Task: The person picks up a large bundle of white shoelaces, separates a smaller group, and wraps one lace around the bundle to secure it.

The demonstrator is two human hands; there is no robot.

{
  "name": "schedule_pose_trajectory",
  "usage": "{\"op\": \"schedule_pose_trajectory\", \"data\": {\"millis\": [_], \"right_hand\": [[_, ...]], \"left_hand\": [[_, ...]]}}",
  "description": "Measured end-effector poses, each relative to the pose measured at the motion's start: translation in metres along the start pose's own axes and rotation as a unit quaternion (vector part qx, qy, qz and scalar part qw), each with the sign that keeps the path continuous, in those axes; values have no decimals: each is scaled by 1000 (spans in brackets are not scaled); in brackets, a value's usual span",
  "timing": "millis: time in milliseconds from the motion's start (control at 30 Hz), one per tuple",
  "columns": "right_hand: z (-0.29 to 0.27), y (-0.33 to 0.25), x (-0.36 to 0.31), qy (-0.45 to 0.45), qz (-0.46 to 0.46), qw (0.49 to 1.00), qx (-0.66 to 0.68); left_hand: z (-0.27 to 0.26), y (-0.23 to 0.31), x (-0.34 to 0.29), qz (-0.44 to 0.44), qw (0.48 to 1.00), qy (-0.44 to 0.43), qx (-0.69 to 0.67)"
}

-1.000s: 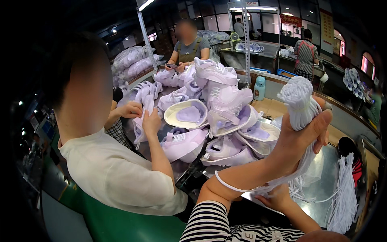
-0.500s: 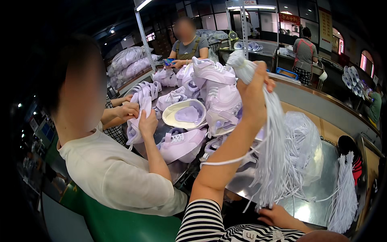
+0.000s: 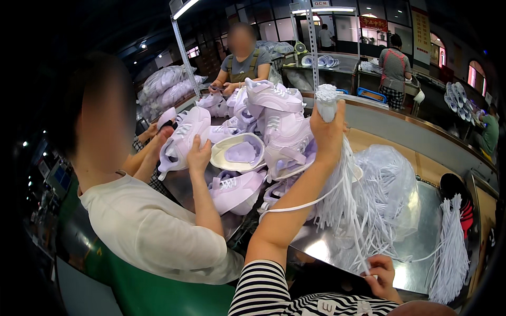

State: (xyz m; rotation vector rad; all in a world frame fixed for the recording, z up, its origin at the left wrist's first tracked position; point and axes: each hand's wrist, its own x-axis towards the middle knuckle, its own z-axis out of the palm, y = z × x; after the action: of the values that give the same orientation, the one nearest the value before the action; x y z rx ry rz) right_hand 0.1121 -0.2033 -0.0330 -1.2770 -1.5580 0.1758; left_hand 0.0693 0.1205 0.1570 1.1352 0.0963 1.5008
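Note:
My left hand [image 3: 328, 134] is raised and wrapped round the tied top of a bundle of white shoelaces [image 3: 337, 195]. The rest of the bundle hangs down over the metal table. Lower down, my right hand [image 3: 382, 276] is closed, pinching a few strands near their lower ends, which pull taut between my hands. One loose lace loops left across my left forearm. To the right of the hanging bundle lies a clear plastic bag [image 3: 398, 184] full of more white laces. Another lace bundle [image 3: 449, 253] drapes over the table's right edge.
Pale lilac sneakers [image 3: 287, 129] are piled left of my left arm. A co-worker in a white shirt [image 3: 153, 231] stands close on my left, holding a sneaker [image 3: 185, 138]. Opposite, another person [image 3: 245, 63] stands behind the pile. A metal table [image 3: 429, 210] extends at right.
My left hand has tipped the bundle's tied top upright and lowered it slightly. My right hand has risen and taken hold of strands. The co-worker has turned and lifted a sneaker.

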Motion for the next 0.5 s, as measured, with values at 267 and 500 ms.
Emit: {"op": "schedule_pose_trajectory", "data": {"millis": [267, 500], "right_hand": [[-15, -24, 23, -84, 73, 986, 125], [-21, -18, 18, -119, 162, 978, 45]], "left_hand": [[-45, -35, 24, -8, 996, 91, -12], [-44, -38, 22, -34, 995, 94, -19]]}}
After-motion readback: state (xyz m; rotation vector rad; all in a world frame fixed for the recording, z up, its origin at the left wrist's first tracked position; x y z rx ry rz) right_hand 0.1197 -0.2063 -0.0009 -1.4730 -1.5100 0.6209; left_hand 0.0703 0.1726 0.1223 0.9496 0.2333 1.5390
